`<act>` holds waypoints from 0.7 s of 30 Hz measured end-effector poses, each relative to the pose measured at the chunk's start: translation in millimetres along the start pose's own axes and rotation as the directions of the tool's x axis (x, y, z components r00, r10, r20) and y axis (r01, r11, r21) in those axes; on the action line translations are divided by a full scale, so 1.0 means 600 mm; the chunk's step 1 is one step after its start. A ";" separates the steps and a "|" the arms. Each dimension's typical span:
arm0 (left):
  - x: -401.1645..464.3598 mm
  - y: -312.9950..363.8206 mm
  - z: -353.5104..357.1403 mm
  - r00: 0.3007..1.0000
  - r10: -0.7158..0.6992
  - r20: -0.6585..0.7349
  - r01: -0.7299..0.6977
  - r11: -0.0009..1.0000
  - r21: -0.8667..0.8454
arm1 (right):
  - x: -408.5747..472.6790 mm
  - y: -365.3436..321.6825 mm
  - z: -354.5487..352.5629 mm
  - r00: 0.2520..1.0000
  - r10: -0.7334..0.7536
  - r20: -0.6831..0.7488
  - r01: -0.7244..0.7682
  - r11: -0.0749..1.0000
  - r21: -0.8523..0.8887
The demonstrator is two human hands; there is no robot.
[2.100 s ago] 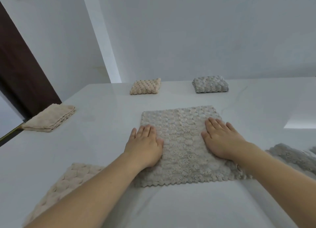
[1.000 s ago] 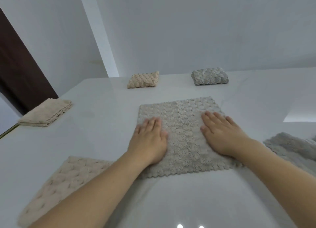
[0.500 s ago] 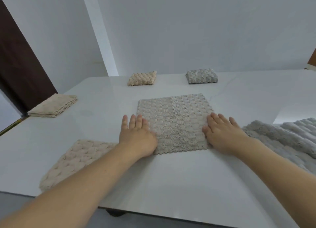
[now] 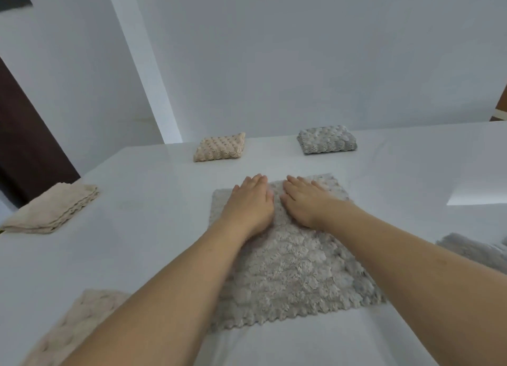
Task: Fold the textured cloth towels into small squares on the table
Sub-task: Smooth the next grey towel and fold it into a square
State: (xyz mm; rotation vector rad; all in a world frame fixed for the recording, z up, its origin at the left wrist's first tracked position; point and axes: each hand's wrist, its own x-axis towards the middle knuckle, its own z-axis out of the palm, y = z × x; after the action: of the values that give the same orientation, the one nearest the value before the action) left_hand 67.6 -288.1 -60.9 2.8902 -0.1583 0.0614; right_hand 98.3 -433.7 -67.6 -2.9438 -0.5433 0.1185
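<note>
- Grey towel [image 4: 290, 269]: your left hand [image 4: 251, 205] and right hand [image 4: 304, 201] have slid from its sides to its far edge.
- Fingers flat, gripping nothing; smoothing looks done, folding next.

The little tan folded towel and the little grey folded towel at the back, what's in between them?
Nothing. In the head view, only bare white table shows between the tan folded towel and the grey folded towel.

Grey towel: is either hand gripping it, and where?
Neither. Left hand and right hand lie flat on the grey towel near its far edge.
</note>
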 end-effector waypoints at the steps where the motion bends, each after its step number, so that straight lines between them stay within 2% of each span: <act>1: 0.006 -0.006 0.017 1.000 -0.019 0.022 0.019 0.999 0.033 | 0.005 0.004 0.012 1.000 0.008 0.017 -0.008 1.000 -0.019; 4: 0.020 -0.042 0.031 0.991 -0.112 0.068 0.106 0.990 0.088 | 0.009 0.032 0.010 0.997 0.039 0.067 -0.036 0.999 -0.038; 7: 0.018 -0.090 0.007 0.952 -0.293 0.091 0.274 0.945 0.177 | -0.004 0.083 -0.016 0.970 0.225 0.088 -0.214 0.970 -0.116; 9: 0.013 -0.101 -0.016 0.910 -0.414 0.035 0.399 0.895 0.200 | -0.015 0.094 -0.029 0.951 0.309 0.025 -0.299 0.935 -0.191; 10: 0.007 -0.092 -0.023 0.911 -0.413 -0.014 0.409 0.894 0.185 | -0.022 0.085 -0.030 0.958 0.287 -0.019 -0.285 0.940 -0.188; 12: -0.017 -0.050 -0.023 0.957 -0.274 -0.093 0.284 0.950 0.125 | -0.039 0.041 -0.028 0.986 0.153 -0.067 -0.159 0.983 -0.091; 14: -0.057 -0.012 -0.002 0.995 -0.079 -0.065 0.085 0.991 0.104 | -0.062 0.005 -0.012 0.999 0.027 -0.025 -0.027 1.000 -0.012; 15: -0.078 -0.006 0.010 0.999 -0.034 0.000 0.034 0.992 0.124 | -0.076 0.000 0.000 1.000 -0.001 0.012 0.001 1.000 -0.009; 17: -0.103 -0.029 0.017 0.989 -0.111 0.095 0.087 0.971 0.224 | -0.097 0.020 0.013 0.997 0.034 0.064 -0.032 0.999 -0.034; 19: -0.107 -0.061 -0.007 0.960 -0.275 0.042 0.238 0.891 0.387 | -0.109 0.047 0.000 0.984 0.159 0.074 -0.152 0.983 -0.099; 21: -0.116 -0.068 -0.034 0.947 -0.321 -0.017 0.299 0.861 0.412 | -0.128 0.053 -0.021 0.977 0.213 0.023 -0.206 0.965 -0.162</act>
State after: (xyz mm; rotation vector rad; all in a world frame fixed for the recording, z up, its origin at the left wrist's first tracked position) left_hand 2.3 -236.7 -55.1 3.2953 0.3592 -0.0468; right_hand 39.3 -492.1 -56.5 -3.1548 -0.2542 0.1655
